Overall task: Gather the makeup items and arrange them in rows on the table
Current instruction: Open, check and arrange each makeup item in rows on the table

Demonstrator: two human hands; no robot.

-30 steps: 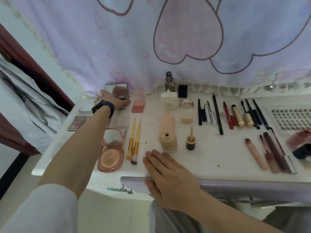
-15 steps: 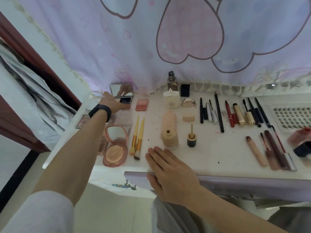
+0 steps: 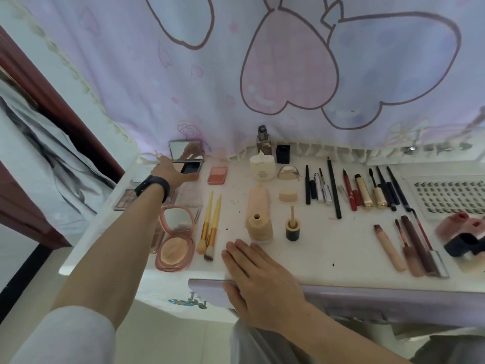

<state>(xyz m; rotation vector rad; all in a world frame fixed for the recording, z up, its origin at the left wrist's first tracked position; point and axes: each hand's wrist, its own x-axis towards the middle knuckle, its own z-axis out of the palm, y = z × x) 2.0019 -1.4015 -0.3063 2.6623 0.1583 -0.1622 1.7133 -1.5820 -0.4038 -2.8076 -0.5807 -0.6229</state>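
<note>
My left hand [image 3: 172,172] reaches to the back left of the white table [image 3: 328,248] and holds the base of an open mirrored compact [image 3: 186,156], thumb along its front edge. My right hand [image 3: 252,274] lies flat on the table's front edge, fingers straight, holding nothing. A blush pan [image 3: 217,175], a round pink powder compact [image 3: 175,239], two gold-handled brushes [image 3: 210,227], a foundation bottle [image 3: 259,228] and a peach tube [image 3: 258,198] lie in loose rows. Pencils and mascaras [image 3: 354,191] form a row on the right, with lip glosses [image 3: 409,245] below them.
A cream bottle [image 3: 262,168], a glass bottle [image 3: 263,141] and a black cube [image 3: 283,153] stand at the back by the heart-print curtain [image 3: 288,74]. A lash tray [image 3: 451,195] sits far right. An eyeshadow palette [image 3: 125,202] lies under my left forearm.
My left hand has shifted toward the compact's left side, uncovering its dark base, and the mirror lid shows more fully. My right hand has stayed on the table edge.
</note>
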